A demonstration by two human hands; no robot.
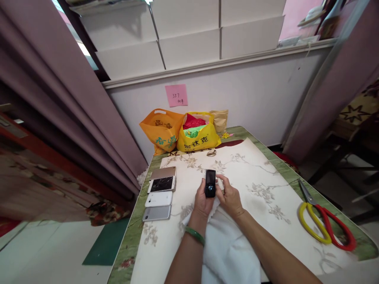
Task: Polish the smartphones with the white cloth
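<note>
Over the middle of the table a small black mobile phone (210, 183) is held upright with its screen and keypad towards me. My left hand (202, 200), with a green bangle (194, 235) on the wrist, is closed around its left side and lower end. My right hand (230, 198) is at the phone's right edge, its thumb and fingers bent; a light cloth (227, 244) shows beneath this hand and hangs down between my forearms. To the left lies a column of several phones: a gold one (164, 172), one with a cracked dark screen (162, 184), a white one (159, 198) and a silver one (156, 213).
An orange bag (162, 130) and a yellow bag (199, 136) with red and green packets stand at the table's back edge. Large scissors (319, 221) with yellow and red handles lie at the right. A pink note (176, 95) is stuck on the wall.
</note>
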